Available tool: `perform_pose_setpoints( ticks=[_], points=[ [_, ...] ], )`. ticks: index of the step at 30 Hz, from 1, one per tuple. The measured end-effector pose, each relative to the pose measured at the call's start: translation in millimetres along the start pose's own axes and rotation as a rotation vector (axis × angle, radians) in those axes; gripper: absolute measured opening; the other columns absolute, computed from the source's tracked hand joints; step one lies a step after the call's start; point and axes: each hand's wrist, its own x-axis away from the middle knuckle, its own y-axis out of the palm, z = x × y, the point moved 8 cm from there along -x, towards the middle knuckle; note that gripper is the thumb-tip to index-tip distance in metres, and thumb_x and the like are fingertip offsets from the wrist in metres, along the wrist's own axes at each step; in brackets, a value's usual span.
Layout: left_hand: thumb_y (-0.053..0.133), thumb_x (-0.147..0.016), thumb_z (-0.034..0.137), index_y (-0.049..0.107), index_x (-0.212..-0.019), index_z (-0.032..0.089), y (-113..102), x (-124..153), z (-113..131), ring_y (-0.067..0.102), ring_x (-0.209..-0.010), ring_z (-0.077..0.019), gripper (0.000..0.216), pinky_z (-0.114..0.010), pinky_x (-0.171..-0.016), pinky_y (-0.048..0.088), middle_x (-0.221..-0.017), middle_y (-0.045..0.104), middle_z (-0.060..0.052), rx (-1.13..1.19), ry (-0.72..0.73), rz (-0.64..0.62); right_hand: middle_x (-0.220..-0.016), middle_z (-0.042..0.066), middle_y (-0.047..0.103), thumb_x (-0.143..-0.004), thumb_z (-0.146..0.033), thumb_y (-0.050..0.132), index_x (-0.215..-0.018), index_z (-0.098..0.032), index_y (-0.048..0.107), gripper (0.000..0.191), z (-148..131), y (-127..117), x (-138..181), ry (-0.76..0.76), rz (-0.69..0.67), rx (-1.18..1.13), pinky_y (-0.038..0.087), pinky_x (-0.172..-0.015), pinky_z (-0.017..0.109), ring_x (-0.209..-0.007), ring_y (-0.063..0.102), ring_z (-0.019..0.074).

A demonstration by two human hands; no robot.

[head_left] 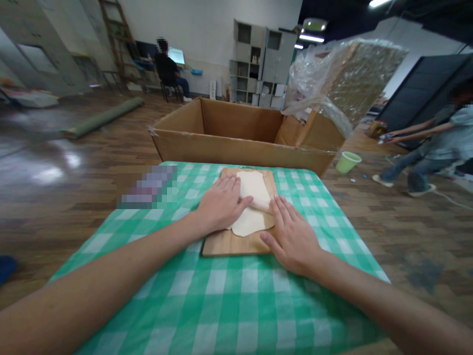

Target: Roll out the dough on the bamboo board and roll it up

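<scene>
A flat sheet of pale dough point(253, 197) lies on a wooden cutting board point(236, 243), with part of it folded over into a thick roll near the board's right side. My left hand point(220, 204) lies flat on the dough's left part, fingers stretched out and the thumb against the fold. My right hand point(291, 233) rests flat on the board's right edge, fingers extended and touching the rolled dough. Neither hand grips anything.
The board sits on a table with a green and white checked cloth point(236, 305). A large open cardboard box point(244, 133) stands behind the table, with a plastic-wrapped slab point(351, 79) leaning in it. A green cup point(348, 161) is on the floor. One person sits far back, another bends at right.
</scene>
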Motion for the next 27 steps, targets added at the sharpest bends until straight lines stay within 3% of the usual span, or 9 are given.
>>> perform_pose_setpoints(
  ticks=[8,11,14,16,22,25,27],
  points=[
    [0.035,-0.105,0.059,0.060,-0.135,0.010,-32,52,13,0.060,-0.125,-0.0350,0.063,-0.051,-0.112,0.043,-0.133,0.067,-0.020,-0.026,0.077,-0.049,-0.171,0.022,0.022,-0.104,-0.063,0.038,-0.166,-0.003,0.022,0.088,-42,-11,31,0.005,0.017,0.020,0.029,-0.125,0.059,-0.158,0.018,0.0393],
    [0.037,-0.104,0.059,0.053,-0.145,0.010,-35,76,18,0.054,-0.137,-0.0348,0.066,-0.050,-0.119,0.038,-0.145,0.060,-0.020,-0.026,0.077,-0.047,-0.170,0.021,0.025,-0.105,-0.060,0.037,-0.166,-0.005,0.022,0.083,-36,-13,28,-0.032,-0.006,0.002,0.029,-0.126,0.057,-0.159,0.021,0.0358],
    [0.035,-0.104,0.060,0.044,-0.153,0.003,-28,79,18,0.039,-0.152,-0.0358,0.076,-0.051,-0.126,0.027,-0.159,0.046,-0.024,-0.047,0.042,-0.027,-0.167,0.018,0.034,-0.108,-0.057,0.030,-0.167,-0.010,0.023,0.075,-17,-11,6,-0.062,-0.033,-0.010,0.012,-0.128,0.063,-0.157,0.027,0.0340],
    [0.032,-0.105,0.060,0.041,-0.154,0.000,-21,66,12,0.035,-0.154,-0.0371,0.078,-0.053,-0.127,0.025,-0.161,0.043,-0.025,-0.065,-0.008,-0.018,-0.166,0.018,0.037,-0.110,-0.054,0.022,-0.166,-0.011,0.024,0.071,0,-5,-16,-0.061,-0.054,-0.029,0.006,-0.128,0.064,-0.157,0.027,0.0318],
    [0.027,-0.108,0.056,0.045,-0.153,0.006,0,-12,-25,0.042,-0.149,-0.0345,0.070,-0.051,-0.125,0.027,-0.157,0.049,-0.022,-0.086,-0.056,0.018,-0.170,0.020,0.025,-0.109,-0.056,0.012,-0.163,-0.004,0.031,0.078,48,23,-91,-0.053,-0.052,-0.023,0.013,-0.129,0.055,-0.160,0.016,0.0311],
    [0.029,-0.110,0.047,0.056,-0.144,0.013,15,-52,-44,0.052,-0.140,-0.0338,0.055,-0.052,-0.118,0.037,-0.148,0.058,-0.020,-0.103,0.012,-0.064,-0.164,0.022,0.040,-0.110,-0.054,0.015,-0.156,-0.004,0.045,0.074,66,35,-130,-0.076,-0.053,0.021,0.023,-0.127,0.054,-0.155,0.031,0.0340],
    [0.038,-0.109,0.040,0.063,-0.134,0.018,24,-75,-58,0.061,-0.128,-0.0315,0.042,-0.050,-0.109,0.046,-0.135,0.065,-0.018,-0.101,0.016,-0.132,-0.154,0.020,0.053,-0.112,-0.048,0.027,-0.146,-0.010,0.058,0.060,75,40,-154,-0.112,-0.061,0.013,0.035,-0.121,0.053,-0.145,0.047,0.0339]
  ],
)
